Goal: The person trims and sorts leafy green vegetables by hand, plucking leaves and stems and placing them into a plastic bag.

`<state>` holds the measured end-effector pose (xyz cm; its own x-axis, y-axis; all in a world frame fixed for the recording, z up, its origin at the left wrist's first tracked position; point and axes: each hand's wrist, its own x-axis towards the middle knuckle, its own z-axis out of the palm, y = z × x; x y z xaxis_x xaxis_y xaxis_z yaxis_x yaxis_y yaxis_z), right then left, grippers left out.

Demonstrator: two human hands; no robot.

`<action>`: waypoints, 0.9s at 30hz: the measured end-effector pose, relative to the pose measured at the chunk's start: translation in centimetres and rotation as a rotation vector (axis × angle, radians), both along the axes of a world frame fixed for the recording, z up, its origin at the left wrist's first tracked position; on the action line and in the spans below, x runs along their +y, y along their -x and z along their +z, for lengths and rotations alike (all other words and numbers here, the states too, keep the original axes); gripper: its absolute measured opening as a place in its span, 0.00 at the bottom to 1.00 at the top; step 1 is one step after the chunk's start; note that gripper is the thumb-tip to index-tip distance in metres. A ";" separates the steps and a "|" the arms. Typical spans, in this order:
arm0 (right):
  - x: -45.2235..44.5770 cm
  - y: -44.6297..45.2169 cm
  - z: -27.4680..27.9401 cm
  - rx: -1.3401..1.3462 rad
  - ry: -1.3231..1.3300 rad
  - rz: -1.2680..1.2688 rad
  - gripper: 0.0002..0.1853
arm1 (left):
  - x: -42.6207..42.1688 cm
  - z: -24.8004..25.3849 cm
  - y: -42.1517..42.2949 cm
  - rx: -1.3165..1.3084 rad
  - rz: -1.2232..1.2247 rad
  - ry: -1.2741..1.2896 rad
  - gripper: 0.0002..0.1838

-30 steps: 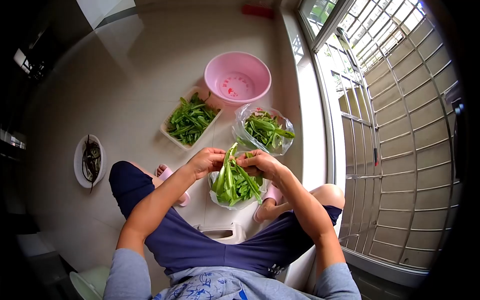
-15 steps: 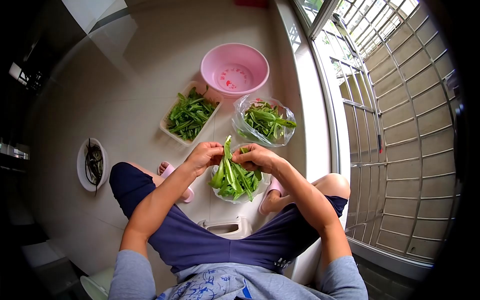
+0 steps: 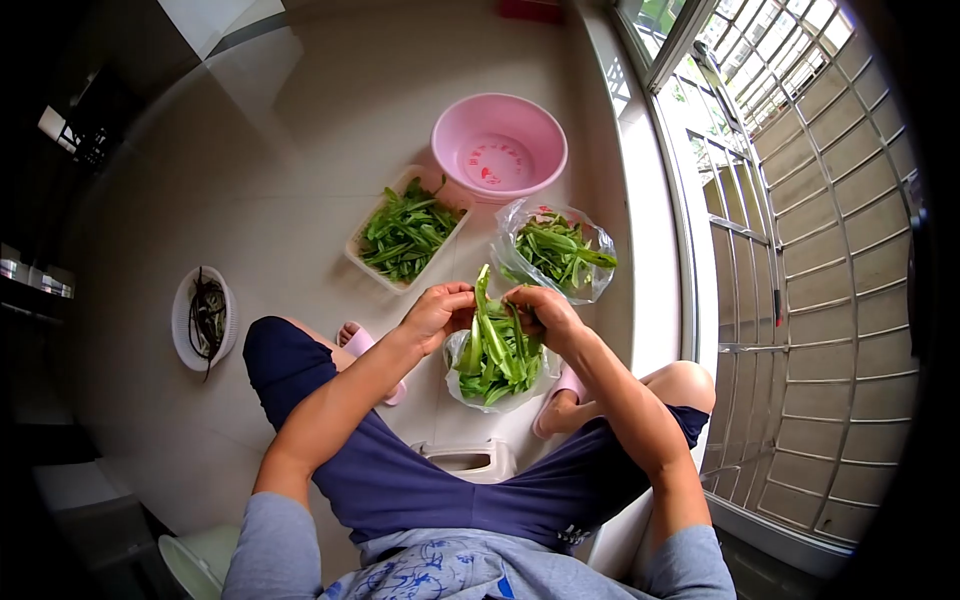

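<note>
Between my hands a leafy green vegetable (image 3: 486, 318) stands with its pale stem end up and its leaves hanging down. My left hand (image 3: 442, 314) is closed, its fingertips pinching the vegetable near the stem from the left. My right hand (image 3: 546, 316) is curled closed at the stem's other side, with some leaf under its fingers; its fingertips are partly hidden. Right below, more leafy greens fill a clear plastic bag (image 3: 507, 403) on the floor between my feet. Beyond my hands, a rectangular plastic container (image 3: 362, 266) holds torn green pieces. A second clear bag (image 3: 603, 284) of greens lies at the right.
A pink basin (image 3: 552, 165) stands behind the container. At the left, a white basket (image 3: 228, 310) holds dark, long pods or stems. A beige plastic stool (image 3: 497, 462) is between my legs. A window ledge (image 3: 645, 260) and metal grille (image 3: 820, 300) run along the right.
The whole view has shifted, so things appear further right. My right hand has turned slightly and curled more at the stem, while my left keeps its pinch.
</note>
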<state>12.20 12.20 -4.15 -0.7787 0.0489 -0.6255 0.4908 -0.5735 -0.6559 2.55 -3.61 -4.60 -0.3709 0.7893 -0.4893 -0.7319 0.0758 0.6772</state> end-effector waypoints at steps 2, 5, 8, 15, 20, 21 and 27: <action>0.0 0.1 0.6 0.011 -0.086 -0.037 0.05 | 0.0 -0.2 0.2 -0.013 0.022 -0.005 0.08; 0.8 0.1 0.2 0.042 -0.236 -0.065 0.06 | -0.1 -0.4 0.4 -0.058 0.044 0.010 0.07; 0.8 0.0 0.0 0.047 -0.174 -0.071 0.06 | -0.2 -0.1 0.7 -0.055 0.037 0.010 0.07; -1.5 -0.8 1.2 0.106 0.160 0.220 0.07 | -0.1 0.3 0.9 -0.061 0.064 -0.002 0.06; -2.1 -0.9 1.1 0.120 0.311 0.211 0.09 | 0.2 0.0 0.7 -0.030 0.083 -0.001 0.06; -2.1 -0.9 1.3 0.107 0.303 0.220 0.09 | 0.3 0.1 0.6 -0.030 0.083 -0.002 0.06; -2.8 -0.7 1.1 0.124 0.207 0.169 0.10 | 0.7 0.4 0.3 0.032 0.113 -0.025 0.06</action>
